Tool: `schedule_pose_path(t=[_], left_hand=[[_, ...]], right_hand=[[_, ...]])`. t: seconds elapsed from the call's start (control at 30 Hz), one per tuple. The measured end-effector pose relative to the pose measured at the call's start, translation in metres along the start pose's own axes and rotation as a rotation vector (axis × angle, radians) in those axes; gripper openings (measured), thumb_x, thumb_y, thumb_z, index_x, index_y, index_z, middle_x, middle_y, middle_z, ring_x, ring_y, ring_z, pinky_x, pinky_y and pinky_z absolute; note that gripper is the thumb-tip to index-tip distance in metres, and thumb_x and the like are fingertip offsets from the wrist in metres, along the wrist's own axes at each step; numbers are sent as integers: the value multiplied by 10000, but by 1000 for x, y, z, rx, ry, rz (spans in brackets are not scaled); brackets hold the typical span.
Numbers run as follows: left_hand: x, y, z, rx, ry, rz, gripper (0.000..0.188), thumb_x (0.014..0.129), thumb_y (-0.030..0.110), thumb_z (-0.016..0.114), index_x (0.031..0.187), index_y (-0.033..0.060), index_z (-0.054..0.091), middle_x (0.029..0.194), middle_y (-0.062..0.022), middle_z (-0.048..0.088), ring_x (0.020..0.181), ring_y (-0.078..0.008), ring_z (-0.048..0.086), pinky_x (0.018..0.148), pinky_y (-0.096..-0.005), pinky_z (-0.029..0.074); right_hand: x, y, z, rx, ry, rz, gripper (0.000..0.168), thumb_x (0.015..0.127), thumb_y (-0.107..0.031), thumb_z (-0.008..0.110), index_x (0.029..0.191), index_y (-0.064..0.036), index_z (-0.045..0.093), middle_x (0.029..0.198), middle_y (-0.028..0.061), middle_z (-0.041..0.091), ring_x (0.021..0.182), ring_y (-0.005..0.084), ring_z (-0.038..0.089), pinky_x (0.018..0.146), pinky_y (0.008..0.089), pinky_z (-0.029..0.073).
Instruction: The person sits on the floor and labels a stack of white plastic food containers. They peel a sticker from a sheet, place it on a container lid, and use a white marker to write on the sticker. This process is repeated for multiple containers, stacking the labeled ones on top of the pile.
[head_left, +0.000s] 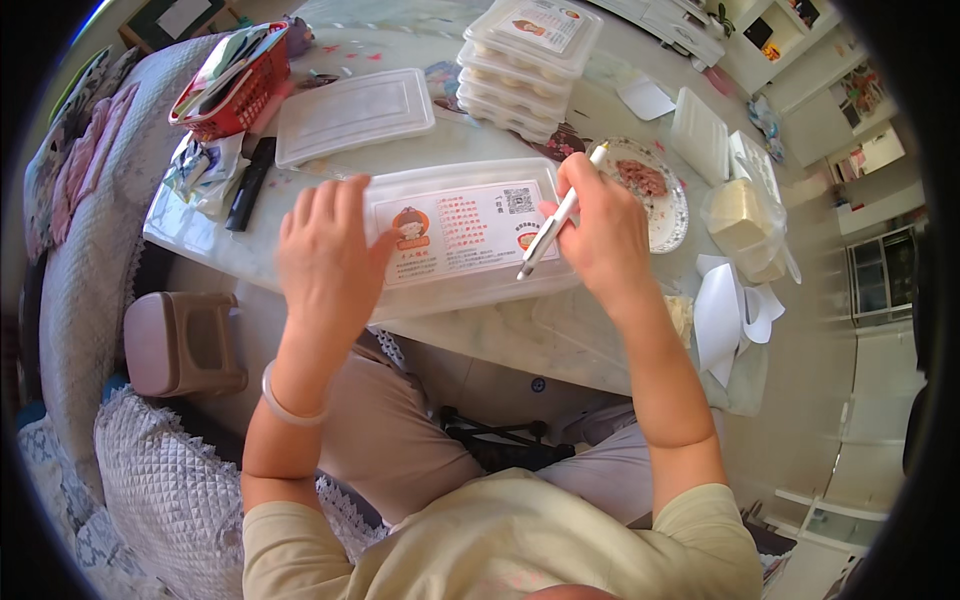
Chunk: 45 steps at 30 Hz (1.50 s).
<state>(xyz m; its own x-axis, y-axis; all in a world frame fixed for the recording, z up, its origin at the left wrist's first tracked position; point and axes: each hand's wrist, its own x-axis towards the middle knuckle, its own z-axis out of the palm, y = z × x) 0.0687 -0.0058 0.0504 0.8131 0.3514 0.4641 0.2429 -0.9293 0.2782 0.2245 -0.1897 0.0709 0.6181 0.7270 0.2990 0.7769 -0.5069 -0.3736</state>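
A white pen (564, 214) slants across my right hand (604, 225), gripped between thumb and fingers, its lower tip over the label's right part. Below it lies a translucent plastic lid or box (465, 289) at the table edge. On its top is a white printed label (469, 232) with a cartoon figure, lines of writing and a printed code. My left hand (330, 251) is over the left end of the box, fingers extended and thumb spread toward the label. Whether it presses on the plastic cannot be made out. A pale bangle (289, 401) circles the left wrist.
Behind stand stacked plastic boxes (517, 82) and another lid (356, 116). To the right are a plate (675, 217) with minced meat (641, 178), a bagged pale block (742, 221) and crumpled paper (720, 315). Leftward are a red basket (244, 97), a black case (251, 184) and a stool (184, 345).
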Motion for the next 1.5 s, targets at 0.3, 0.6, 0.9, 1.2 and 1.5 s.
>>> schedule_pose_path(t=[0.3,0.6,0.9,1.2,1.5], left_hand=[[-34,15,-5,-53,-264,159,861,683,398,706,1347,-1,330,1421,-169,308,1339,-301,255,1096,-457,167],[-64,3,-8,-89,-56,214,527,661,177,712,1149,51,558,1234,-88,521,1199,-267,445,1018,-445,305],[-67,4,8,-165,281,269,229,627,76,705,845,86,635,834,-1,599,824,-181,580,775,-341,401],[-69,1,16,-186,328,254,205,632,66,706,825,85,639,783,4,574,776,-173,572,747,-328,389],[-67,0,13,-192,306,240,221,626,88,723,830,82,641,781,-4,579,778,-182,574,750,-329,387]], right_hand=[[-37,6,23,81,-102,-393,504,776,-311,670,1145,-55,440,1001,100,602,1216,319,443,1018,577,246],[-6,-10,7,536,-43,-169,340,879,-266,580,1142,-66,500,821,46,598,894,182,572,853,365,412],[53,-23,56,980,-167,68,185,802,-169,644,700,-34,569,578,-20,514,556,50,481,512,215,371],[50,-24,71,823,4,-100,258,763,-122,637,585,-41,469,503,-14,472,494,45,399,452,237,316],[52,-25,74,720,34,-111,266,758,-131,634,579,-40,459,496,-8,457,481,57,391,445,248,316]])
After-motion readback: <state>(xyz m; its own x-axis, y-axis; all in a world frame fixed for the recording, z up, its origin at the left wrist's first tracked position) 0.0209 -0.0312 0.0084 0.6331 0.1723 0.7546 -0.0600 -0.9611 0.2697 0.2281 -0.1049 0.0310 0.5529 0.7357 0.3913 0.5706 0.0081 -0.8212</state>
